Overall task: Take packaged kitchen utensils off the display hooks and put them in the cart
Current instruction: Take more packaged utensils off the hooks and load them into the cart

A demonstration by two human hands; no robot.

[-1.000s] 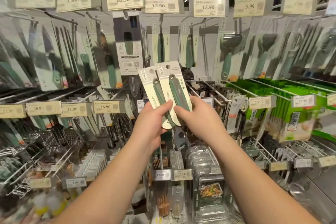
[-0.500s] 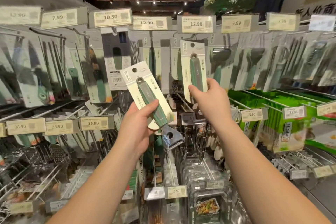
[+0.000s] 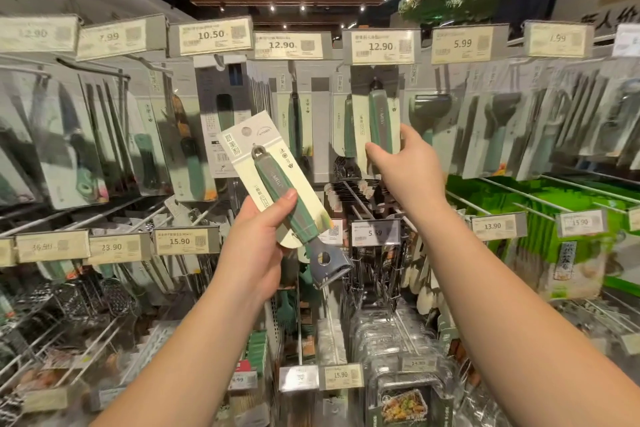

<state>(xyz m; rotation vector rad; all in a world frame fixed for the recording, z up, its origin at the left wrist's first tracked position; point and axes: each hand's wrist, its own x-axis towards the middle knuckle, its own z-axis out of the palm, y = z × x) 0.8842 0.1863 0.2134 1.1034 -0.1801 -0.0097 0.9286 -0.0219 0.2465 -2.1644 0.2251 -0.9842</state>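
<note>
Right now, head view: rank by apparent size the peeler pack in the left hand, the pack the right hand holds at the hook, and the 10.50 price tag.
1. Left-hand peeler pack: largest, though nearness to the camera inflates it.
2. Right-hand pack: looks smaller; seemingly the same product, farther away and partly hidden by the right hand.
3. 10.50 price tag: smallest.

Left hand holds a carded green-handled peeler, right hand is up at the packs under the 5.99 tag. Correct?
Not quite. In the head view the right hand is at the green-handled pack hanging under the 12.90 tag, not 5.99. The left hand does hold a carded green-handled peeler.
</note>
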